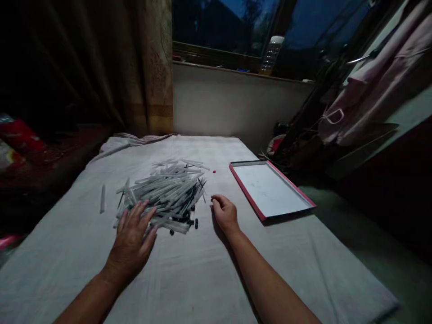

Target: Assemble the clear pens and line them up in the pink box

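A heap of thin, whitish see-through plastic tubes (168, 189), like pen barrels, lies on the table. My left hand (133, 234) rests at the near left edge of this heap, its fingers spread and touching the tubes. Several small black pieces (185, 218), like caps, sit at the heap's near right side. To the right of the heap, my right hand (224, 213) is closed in a pinch just above the cloth. A tiny dark bit shows at its fingertips, too small to name. Apart from the heap, a single tube (102, 198) lies on the left.
A shallow red-rimmed tray or box lid (248, 193) with a white inside lies to the right. Beyond the heap is a small red piece (214, 171). White cloth (189, 279) covers the table. A curtain (157, 67) hangs behind, and a bottle (272, 54) stands on the windowsill.
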A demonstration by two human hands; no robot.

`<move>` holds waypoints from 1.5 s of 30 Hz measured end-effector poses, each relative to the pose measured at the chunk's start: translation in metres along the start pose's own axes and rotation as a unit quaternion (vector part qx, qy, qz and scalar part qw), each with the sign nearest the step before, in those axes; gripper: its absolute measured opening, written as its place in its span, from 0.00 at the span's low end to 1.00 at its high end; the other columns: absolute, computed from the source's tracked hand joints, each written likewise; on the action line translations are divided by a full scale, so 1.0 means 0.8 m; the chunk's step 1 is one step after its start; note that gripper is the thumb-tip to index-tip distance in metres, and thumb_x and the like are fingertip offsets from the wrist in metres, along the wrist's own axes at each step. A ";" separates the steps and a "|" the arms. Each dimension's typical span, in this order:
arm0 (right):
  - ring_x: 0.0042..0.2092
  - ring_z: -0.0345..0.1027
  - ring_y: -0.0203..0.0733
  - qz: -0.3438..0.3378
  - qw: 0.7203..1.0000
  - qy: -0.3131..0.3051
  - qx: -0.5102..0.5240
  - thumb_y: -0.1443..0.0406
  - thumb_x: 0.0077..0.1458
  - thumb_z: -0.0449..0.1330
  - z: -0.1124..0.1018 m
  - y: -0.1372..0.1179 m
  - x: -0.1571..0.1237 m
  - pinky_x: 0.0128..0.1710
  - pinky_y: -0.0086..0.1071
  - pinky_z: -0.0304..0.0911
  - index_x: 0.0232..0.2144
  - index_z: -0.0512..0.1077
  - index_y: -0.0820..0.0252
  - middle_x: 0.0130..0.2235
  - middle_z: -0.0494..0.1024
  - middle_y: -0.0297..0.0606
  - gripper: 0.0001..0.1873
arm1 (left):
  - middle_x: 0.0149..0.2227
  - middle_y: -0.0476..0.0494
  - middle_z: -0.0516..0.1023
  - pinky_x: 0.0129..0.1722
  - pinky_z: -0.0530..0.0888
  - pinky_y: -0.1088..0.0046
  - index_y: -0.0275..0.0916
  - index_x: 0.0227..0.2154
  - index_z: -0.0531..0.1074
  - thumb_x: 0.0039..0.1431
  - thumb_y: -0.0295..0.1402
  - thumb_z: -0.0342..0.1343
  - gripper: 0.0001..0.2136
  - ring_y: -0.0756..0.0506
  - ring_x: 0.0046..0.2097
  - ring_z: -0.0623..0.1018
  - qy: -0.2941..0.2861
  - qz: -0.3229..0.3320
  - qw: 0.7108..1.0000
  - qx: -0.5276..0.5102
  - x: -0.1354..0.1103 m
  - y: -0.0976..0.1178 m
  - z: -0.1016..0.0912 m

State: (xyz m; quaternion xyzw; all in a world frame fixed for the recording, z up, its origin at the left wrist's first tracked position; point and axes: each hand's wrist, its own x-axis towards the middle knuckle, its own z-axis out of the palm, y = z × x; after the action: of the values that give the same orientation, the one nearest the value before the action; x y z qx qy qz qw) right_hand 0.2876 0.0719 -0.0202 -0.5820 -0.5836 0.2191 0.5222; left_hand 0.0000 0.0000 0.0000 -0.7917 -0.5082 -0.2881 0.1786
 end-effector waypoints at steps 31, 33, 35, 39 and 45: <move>0.43 0.77 0.45 -0.074 0.990 -0.031 -0.113 0.68 0.54 0.55 0.004 0.000 0.000 0.47 0.36 0.69 0.35 0.80 0.57 0.39 0.84 0.41 0.13 | 0.48 0.40 0.80 0.53 0.74 0.64 0.41 0.46 0.77 0.61 0.35 0.48 0.16 0.40 0.51 0.78 -0.012 -0.344 0.936 -0.071 0.054 -0.122 0.044; 0.43 0.77 0.45 -0.071 0.990 -0.031 -0.114 0.68 0.54 0.55 0.005 0.000 0.001 0.47 0.35 0.69 0.35 0.81 0.56 0.39 0.84 0.41 0.13 | 0.46 0.42 0.80 0.51 0.75 0.65 0.42 0.45 0.78 0.61 0.36 0.48 0.16 0.41 0.49 0.78 -0.001 -0.340 0.937 -0.084 0.052 -0.115 0.041; 0.43 0.77 0.44 -0.069 0.990 -0.033 -0.115 0.69 0.54 0.55 0.005 0.000 0.002 0.47 0.35 0.69 0.35 0.81 0.57 0.39 0.84 0.41 0.13 | 0.47 0.41 0.80 0.51 0.75 0.64 0.42 0.46 0.77 0.62 0.38 0.48 0.16 0.41 0.48 0.79 0.018 -0.346 0.934 -0.087 0.047 -0.112 0.035; 0.43 0.77 0.44 -0.066 0.990 -0.035 -0.117 0.69 0.55 0.55 0.006 0.000 0.004 0.47 0.34 0.69 0.35 0.81 0.57 0.39 0.84 0.40 0.14 | 0.56 0.33 0.74 0.60 0.69 0.57 0.37 0.51 0.74 0.62 0.39 0.47 0.20 0.36 0.59 0.73 0.054 -0.375 0.923 -0.067 0.033 -0.109 0.025; 0.43 0.78 0.43 -0.063 0.990 -0.040 -0.116 0.69 0.54 0.56 0.006 -0.001 0.004 0.47 0.33 0.69 0.36 0.81 0.57 0.40 0.84 0.40 0.14 | 0.54 0.33 0.76 0.57 0.72 0.55 0.38 0.50 0.75 0.60 0.41 0.49 0.19 0.35 0.52 0.77 0.029 -0.403 0.912 -0.063 0.014 -0.100 0.019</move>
State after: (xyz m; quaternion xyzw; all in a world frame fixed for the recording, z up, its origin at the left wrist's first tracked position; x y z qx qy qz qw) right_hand 0.2840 0.0764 -0.0200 -0.5915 -0.6609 0.1404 0.4400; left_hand -0.0647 0.0499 -0.0056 -0.5205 -0.7598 -0.3895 0.0116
